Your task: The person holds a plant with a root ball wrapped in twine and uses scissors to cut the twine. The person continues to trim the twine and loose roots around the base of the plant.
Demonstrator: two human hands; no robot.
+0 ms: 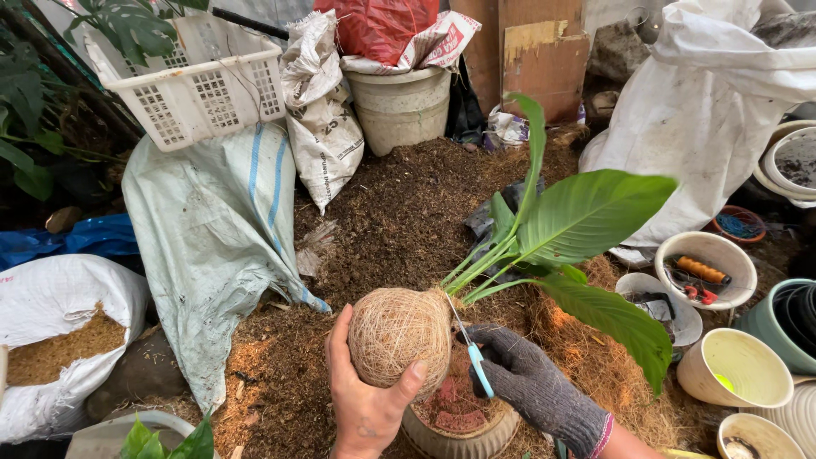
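I look down at my two hands over a heap of brown soil (408, 212). My bare left hand (365, 399) cups a round ball wrapped in pale twine (398, 336) from below, thumb curled up its right side and fingers around its left, so the hand is closed around it. A plant with long green leaves (578, 221) grows out of the ball's upper right and leans away to the right. My right hand (523, 374), in a grey knitted glove, is closed around small scissors with blue handles (476, 361); their blades point up and touch the top of the ball, where the stems come out. Just below the ball sits a clay pot (450, 425) filled with reddish bits. To the right stand several empty pots, one cream bowl (705, 268) holding tools. Behind the soil are a white bucket (399, 106), sacks and a white plastic basket (195, 85).
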